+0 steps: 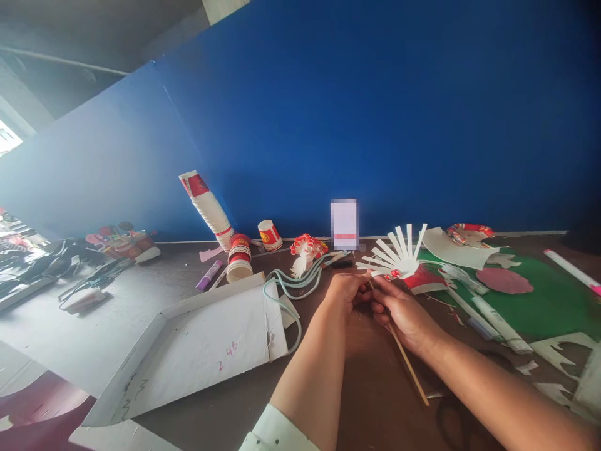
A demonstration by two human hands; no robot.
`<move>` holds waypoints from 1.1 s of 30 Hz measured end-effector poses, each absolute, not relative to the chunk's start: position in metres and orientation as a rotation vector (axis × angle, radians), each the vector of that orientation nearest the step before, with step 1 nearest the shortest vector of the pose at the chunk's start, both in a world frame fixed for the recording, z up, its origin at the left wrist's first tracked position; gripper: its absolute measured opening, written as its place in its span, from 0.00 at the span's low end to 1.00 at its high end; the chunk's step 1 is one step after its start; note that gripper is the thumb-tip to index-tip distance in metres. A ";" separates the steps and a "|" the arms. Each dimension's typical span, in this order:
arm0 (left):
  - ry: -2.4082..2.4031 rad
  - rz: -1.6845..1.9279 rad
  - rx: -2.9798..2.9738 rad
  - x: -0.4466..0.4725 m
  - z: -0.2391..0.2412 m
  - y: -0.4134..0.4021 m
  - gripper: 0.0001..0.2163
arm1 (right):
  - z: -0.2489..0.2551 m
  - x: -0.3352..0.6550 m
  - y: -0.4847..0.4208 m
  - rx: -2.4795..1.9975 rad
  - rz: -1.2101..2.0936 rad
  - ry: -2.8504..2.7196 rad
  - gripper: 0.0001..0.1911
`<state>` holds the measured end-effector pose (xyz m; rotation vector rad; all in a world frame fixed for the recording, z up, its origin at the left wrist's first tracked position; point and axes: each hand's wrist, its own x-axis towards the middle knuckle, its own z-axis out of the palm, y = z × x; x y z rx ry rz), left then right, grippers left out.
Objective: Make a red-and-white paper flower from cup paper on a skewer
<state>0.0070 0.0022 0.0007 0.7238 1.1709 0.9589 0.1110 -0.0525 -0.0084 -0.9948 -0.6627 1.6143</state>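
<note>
My left hand (346, 289) and my right hand (404, 313) meet over the brown table, both with fingers closed. Between them they hold a red paper cup (399, 263) cut into white strips that fan out upward. A thin wooden stick (409, 366) runs from my right hand's fingers down toward me across the table. My left fingertips pinch the base of the fanned cup beside the stick's upper end.
A white cardboard tray (201, 344) lies to the left. A leaning stack of paper cups (206, 207), more cups (239, 257), green tubing (293, 285), a green sheet (554, 294) with paper cutouts, and markers (498, 322) lie around. A blue partition (375, 113) stands behind.
</note>
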 end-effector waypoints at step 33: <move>1.262 1.018 0.822 0.017 0.000 -0.003 0.16 | -0.004 0.106 -0.058 -1.035 1.558 -0.707 0.12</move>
